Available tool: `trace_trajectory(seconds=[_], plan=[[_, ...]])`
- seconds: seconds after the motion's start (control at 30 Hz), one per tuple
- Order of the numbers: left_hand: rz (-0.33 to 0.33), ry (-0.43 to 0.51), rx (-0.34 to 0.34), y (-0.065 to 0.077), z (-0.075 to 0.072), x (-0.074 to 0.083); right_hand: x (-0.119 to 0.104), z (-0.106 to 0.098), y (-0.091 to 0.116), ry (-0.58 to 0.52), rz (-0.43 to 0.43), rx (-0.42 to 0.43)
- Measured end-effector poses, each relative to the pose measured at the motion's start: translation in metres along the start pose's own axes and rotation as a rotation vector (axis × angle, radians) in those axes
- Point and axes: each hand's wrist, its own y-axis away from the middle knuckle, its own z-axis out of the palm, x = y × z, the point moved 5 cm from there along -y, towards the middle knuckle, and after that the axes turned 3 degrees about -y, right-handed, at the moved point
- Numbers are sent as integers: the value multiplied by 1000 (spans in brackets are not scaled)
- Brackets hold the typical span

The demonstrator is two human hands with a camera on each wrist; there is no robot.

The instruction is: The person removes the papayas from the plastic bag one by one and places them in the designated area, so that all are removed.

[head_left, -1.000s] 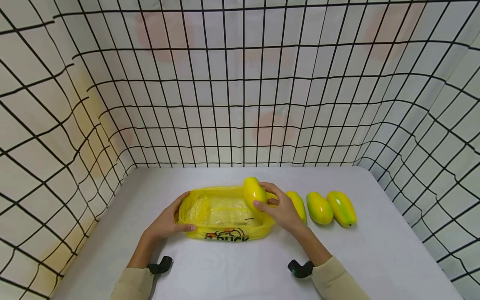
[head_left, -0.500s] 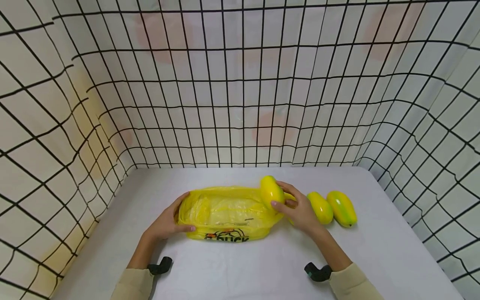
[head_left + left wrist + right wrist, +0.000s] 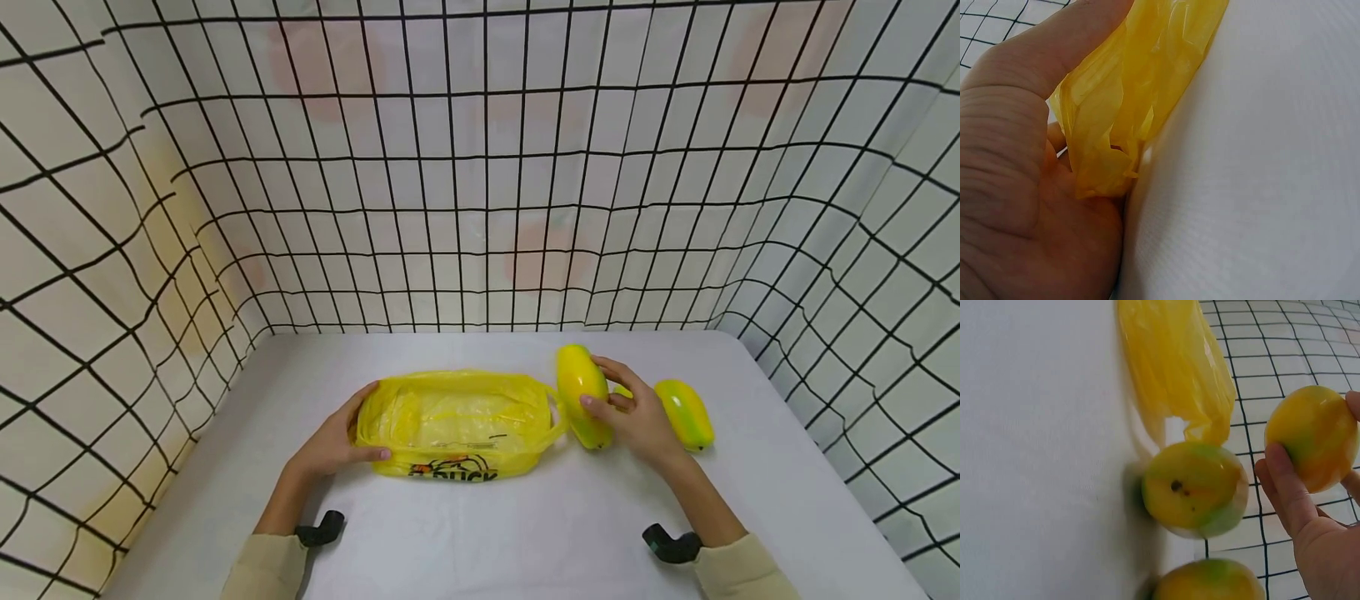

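Note:
My right hand (image 3: 637, 417) holds a yellow-green mango (image 3: 576, 373) raised above the table, thumb on the near side and fingers on the far side. In the right wrist view the raised mango (image 3: 1319, 439) is between thumb and fingers, apart from another mango (image 3: 1194, 487) below it. At the left end of a yellow plastic bag (image 3: 450, 468), my left hand (image 3: 333, 442) grips its side, thumb in front. The bag (image 3: 1154, 69) shows in the left wrist view against the palm. The bag lies with its mouth spread open upward and black print on its front.
One mango (image 3: 596, 435) lies just right of the bag, partly covered by the raised one. Another mango (image 3: 684, 414) is farther right, and one behind my right hand is mostly hidden. Black wire mesh (image 3: 487, 208) surrounds the white table (image 3: 465, 542).
My right hand has carried the mango rightward from over the bag's right end to above the mango beside the bag. The left hand and the bag have stayed nearly still.

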Motion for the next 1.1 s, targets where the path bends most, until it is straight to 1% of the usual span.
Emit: trace_trajectory(seconds=[0.1,0.37,0.57,0.7,0.9,1.1], plan=[[-1,0,1,0,0,-1,0,-9,3,28,0,17],[6,-4,4,0,1,-3,1,-33,8,33,-18,28],[8,-3,0,0,0,-2,6,-52,13,92,-5,57],[6,6,-2,0,0,-1,10,-61,15,121,-7,64],[3,11,-4,1,-1,0,12,-73,20,158,-34,88],[-9,13,-7,1,0,0,17,-87,25,155,-34,103]])
